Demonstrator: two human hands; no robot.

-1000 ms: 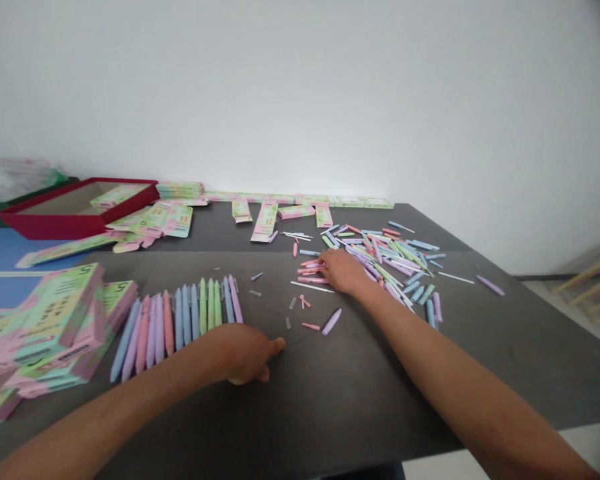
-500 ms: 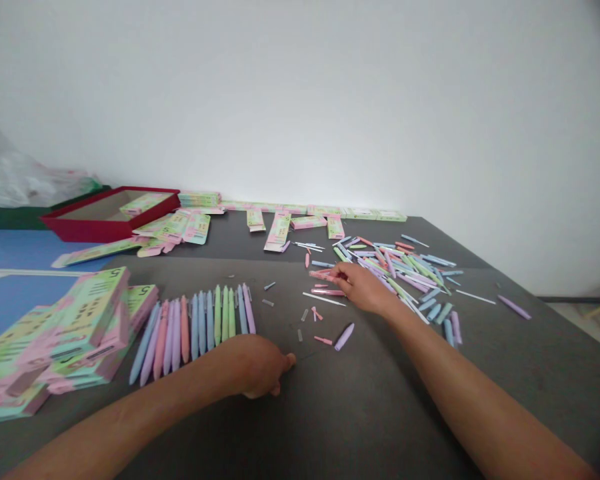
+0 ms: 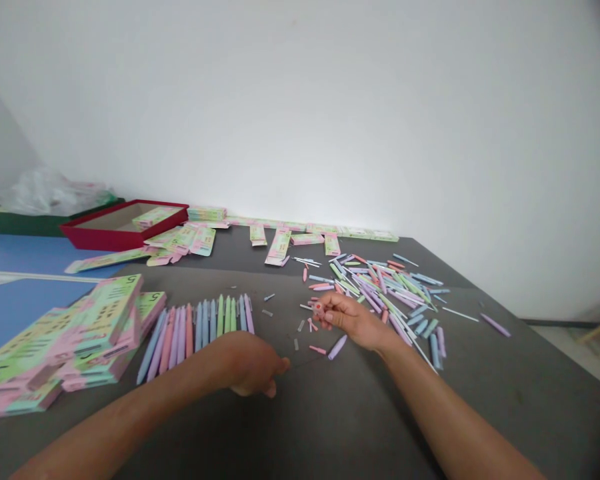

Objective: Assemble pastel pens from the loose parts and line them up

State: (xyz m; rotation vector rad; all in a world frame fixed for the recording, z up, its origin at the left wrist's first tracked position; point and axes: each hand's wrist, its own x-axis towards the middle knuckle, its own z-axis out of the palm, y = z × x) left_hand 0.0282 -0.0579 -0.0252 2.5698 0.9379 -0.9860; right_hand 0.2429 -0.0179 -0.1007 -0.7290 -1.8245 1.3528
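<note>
The right hand [image 3: 353, 320] is pinching a small pink pen part [image 3: 319, 308] between thumb and fingertips, at the near edge of a loose heap of pastel pen parts [image 3: 385, 293] on the dark table [image 3: 360, 413]. The left hand [image 3: 253, 363] is resting on the table just in front of a neat row of pastel pens [image 3: 200, 327], its fingers curling down, their grip not determinable. Stacked green-and-pink cardboard packets [image 3: 97, 333] are lying beside the row's left end.
</note>
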